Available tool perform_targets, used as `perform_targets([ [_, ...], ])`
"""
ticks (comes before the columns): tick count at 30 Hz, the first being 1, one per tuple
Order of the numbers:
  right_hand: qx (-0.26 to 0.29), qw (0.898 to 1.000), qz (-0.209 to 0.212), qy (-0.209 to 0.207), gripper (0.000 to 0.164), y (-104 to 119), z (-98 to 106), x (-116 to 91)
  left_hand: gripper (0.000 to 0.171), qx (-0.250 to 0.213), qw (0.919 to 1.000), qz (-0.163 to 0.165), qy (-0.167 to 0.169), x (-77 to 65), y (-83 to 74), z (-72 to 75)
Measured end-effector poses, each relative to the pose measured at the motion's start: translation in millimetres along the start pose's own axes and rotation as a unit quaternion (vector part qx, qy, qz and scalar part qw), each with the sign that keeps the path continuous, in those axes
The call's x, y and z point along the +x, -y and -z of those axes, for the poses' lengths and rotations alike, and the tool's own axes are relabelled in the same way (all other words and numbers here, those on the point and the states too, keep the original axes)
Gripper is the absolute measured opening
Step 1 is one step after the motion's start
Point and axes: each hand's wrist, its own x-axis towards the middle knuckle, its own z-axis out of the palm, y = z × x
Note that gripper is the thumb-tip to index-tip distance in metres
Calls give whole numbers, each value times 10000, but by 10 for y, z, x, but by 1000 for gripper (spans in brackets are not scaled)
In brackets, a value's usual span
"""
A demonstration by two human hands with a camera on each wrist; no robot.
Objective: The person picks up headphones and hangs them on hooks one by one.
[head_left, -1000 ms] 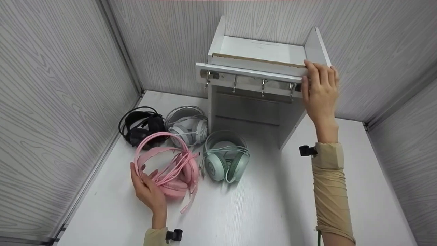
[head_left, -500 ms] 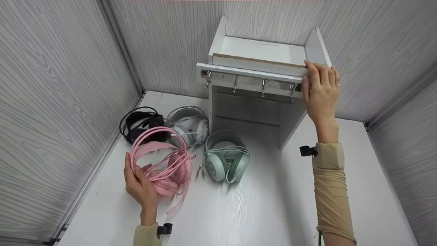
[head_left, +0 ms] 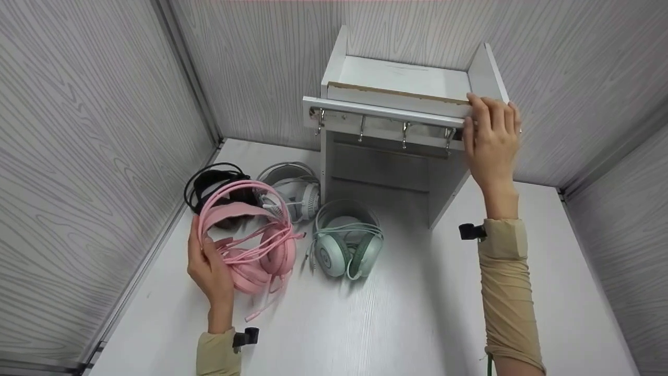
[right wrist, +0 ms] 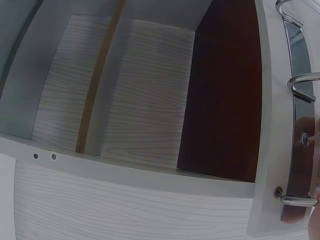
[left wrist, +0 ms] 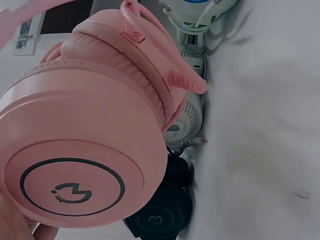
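Note:
My left hand (head_left: pixel 211 269) holds a pair of pink headphones (head_left: pixel 281 253) by one side of the headband, over the left of the table. Their cable is bundled across the ear cups. One pink ear cup (left wrist: pixel 75 125) fills much of the left wrist view. With its fingers over the top edge and thumb at the front, my right hand (head_left: pixel 493 149) grips the right front corner of a white shelf unit (head_left: pixel 396 97). A row of silver hooks (head_left: pixel 404 136) runs along the unit's front rail, with nothing hung on them.
Black headphones (head_left: pixel 207 180) lie at the back left, partly hidden by the pink pair. White-grey headphones (head_left: pixel 309 202) stand beside the unit's left side, and mint green headphones (head_left: pixel 330 255) stand before it. Patterned walls (head_left: pixel 99 130) enclose the table.
My left hand has carried the pink headphones up and slightly left, toward the black pair, which they now cover partly. The right hand stays on the shelf unit.

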Motion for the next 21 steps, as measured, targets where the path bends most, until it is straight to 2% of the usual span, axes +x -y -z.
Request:
perform_targets([
  [6,30,10000,30,-54,37,4,-12,1,41,129,9992,-305,245,106,-136,-64],
  [11,5,10000,36,-49,37,6,-12,-1,41,43,9976,-523,450,218,-226,-126],
  [21,35,10000,49,-65,37,1,-16,1,40,-251,9932,-960,603,471,-466,-321],
])
